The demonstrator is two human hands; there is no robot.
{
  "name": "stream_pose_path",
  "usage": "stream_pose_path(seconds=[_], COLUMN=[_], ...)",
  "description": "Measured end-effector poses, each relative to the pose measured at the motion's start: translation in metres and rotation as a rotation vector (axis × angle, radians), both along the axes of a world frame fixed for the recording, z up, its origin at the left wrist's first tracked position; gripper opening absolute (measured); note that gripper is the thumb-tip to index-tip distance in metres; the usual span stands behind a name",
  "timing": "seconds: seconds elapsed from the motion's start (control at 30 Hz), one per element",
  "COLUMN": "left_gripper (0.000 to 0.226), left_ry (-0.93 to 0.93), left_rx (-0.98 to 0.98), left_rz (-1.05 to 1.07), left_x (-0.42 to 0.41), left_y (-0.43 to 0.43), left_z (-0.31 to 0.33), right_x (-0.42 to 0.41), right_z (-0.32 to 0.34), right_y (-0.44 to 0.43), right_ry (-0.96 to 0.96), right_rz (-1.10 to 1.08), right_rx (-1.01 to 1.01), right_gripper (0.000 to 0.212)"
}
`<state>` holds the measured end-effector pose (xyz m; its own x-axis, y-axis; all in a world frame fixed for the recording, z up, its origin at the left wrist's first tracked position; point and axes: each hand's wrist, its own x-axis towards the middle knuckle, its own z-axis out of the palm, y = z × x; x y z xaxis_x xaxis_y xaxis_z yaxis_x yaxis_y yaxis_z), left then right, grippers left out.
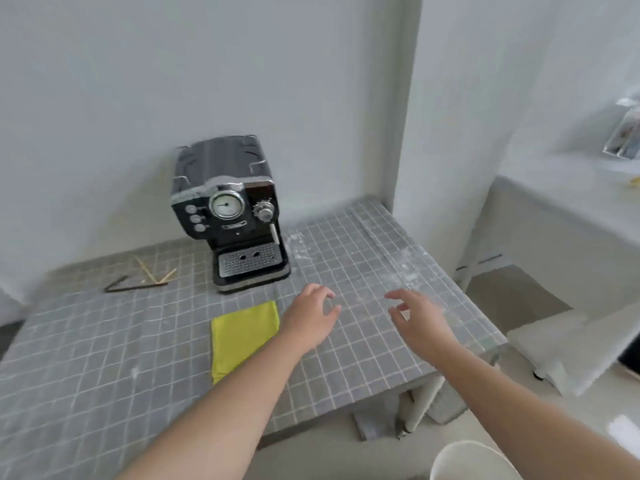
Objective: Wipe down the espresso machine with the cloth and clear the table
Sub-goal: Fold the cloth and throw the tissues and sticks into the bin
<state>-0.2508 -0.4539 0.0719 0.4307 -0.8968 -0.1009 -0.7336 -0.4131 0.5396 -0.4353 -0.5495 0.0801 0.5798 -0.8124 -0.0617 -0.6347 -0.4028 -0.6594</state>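
A black espresso machine (230, 216) with a round gauge and a metal drip tray stands at the back of the table (104, 358), against the wall. A yellow-green cloth (242, 336) lies flat on the grey checked tablecloth in front of the machine. My left hand (310, 317) hovers just right of the cloth, fingers apart and empty, its forearm crossing the cloth's lower corner. My right hand (417, 318) hovers further right over the table, also open and empty. White powdery smears (346, 258) mark the cloth-covered tabletop right of the machine.
Several thin sticks, pale and dark, (145, 280) lie on the table left of the machine. A white wall pillar (446, 133) stands behind the table's right corner. A white counter (568, 202) runs on the right. A white round rim (467, 460) shows at the bottom.
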Motion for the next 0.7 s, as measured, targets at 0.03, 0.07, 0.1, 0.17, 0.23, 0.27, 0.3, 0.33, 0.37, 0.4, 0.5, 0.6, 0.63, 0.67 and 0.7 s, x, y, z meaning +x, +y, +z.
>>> stream_pose_path(seconds=[0.03, 0.07, 0.1, 0.17, 0.23, 0.27, 0.3, 0.33, 0.37, 0.4, 0.5, 0.6, 0.63, 0.67, 0.7], left_gripper=[0.030, 0.030, 0.031, 0.033, 0.035, 0.036, 0.036, 0.036, 0.036, 0.037, 0.039, 0.041, 0.041, 0.041, 0.041], left_ry=[0.000, 0.001, -0.002, -0.007, -0.023, -0.030, -0.031, -0.023, -0.017, -0.017, -0.041, -0.035, -0.039, -0.048, -0.057], left_rx=[-0.013, -0.028, -0.043, -0.055, -0.054, -0.050, -0.046, -0.033, -0.024, -0.012, 0.033, 0.061, 0.066, 0.074, 0.080], left_rz=[0.064, 0.129, 0.193, 0.285, 0.347, 0.380, 0.416, 0.445, 0.471, 0.489, 0.515, 0.527, 0.522, 0.512, 0.498], left_x=[0.025, 0.047, 0.071, 0.109, 0.155, 0.179, 0.202, 0.222, 0.245, 0.266, 0.324, 0.377, 0.393, 0.406, 0.420], left_y=[0.016, 0.032, 0.049, 0.081, 0.118, 0.136, 0.152, 0.165, 0.179, 0.191, 0.216, 0.223, 0.222, 0.220, 0.216], left_z=[0.004, 0.007, 0.009, 0.011, 0.011, 0.010, 0.009, 0.008, 0.006, 0.002, -0.009, -0.021, -0.026, -0.030, -0.034], right_x=[0.027, 0.053, 0.081, 0.130, 0.189, 0.218, 0.246, 0.268, 0.295, 0.320, 0.385, 0.445, 0.461, 0.475, 0.489], right_z=[0.007, 0.011, 0.013, 0.014, 0.008, 0.005, 0.001, -0.002, -0.007, -0.012, -0.022, -0.027, -0.029, -0.031, -0.035], right_y=[0.007, 0.014, 0.023, 0.041, 0.065, 0.077, 0.089, 0.098, 0.108, 0.116, 0.130, 0.135, 0.135, 0.135, 0.134], right_ry=[-0.008, -0.015, -0.021, -0.035, -0.038, -0.023, -0.011, 0.004, 0.023, 0.044, 0.110, 0.140, 0.136, 0.124, 0.112], right_rz=[0.056, 0.110, 0.161, 0.244, 0.340, 0.387, 0.431, 0.474, 0.516, 0.551, 0.600, 0.589, 0.578, 0.564, 0.544], right_rx=[-0.013, -0.028, -0.049, -0.072, -0.075, -0.068, -0.062, -0.066, -0.072, -0.080, -0.084, -0.049, -0.035, -0.017, 0.003], right_gripper=[0.030, 0.030, 0.031, 0.033, 0.033, 0.034, 0.034, 0.034, 0.034, 0.034, 0.033, 0.037, 0.037, 0.036, 0.035])
